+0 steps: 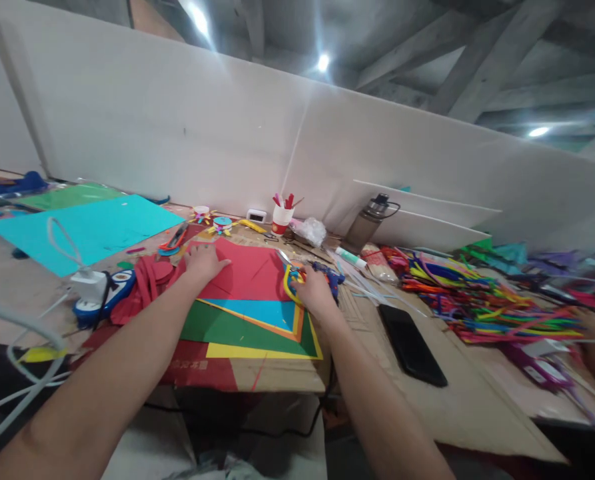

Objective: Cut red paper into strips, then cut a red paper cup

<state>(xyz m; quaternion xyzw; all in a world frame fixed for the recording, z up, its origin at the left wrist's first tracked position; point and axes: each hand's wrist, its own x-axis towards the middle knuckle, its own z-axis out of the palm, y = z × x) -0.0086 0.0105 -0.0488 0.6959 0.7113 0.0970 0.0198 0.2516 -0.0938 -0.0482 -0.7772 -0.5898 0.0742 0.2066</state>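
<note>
My left hand [204,263] lies on the left part of a sheet of red paper [252,277], its thumb stretched out to the right. At the sheet's right edge, my right hand [314,290] has its fingers closed around the yellow handle of a pair of scissors [291,283]. The scissors' blades point away, toward the upper left. Beneath the red sheet, blue paper [257,312], green paper [217,330] and yellow paper [272,351] stick out toward me. Red cut pieces [144,287] lie left of my left hand.
A black phone [412,345] lies on the cardboard [457,400] at right, before a heap of coloured pipe cleaners [492,293]. Behind stand a paper cup [282,219] and a bottle [366,225]. Turquoise sheet [92,230] and a power strip [104,300] are at left.
</note>
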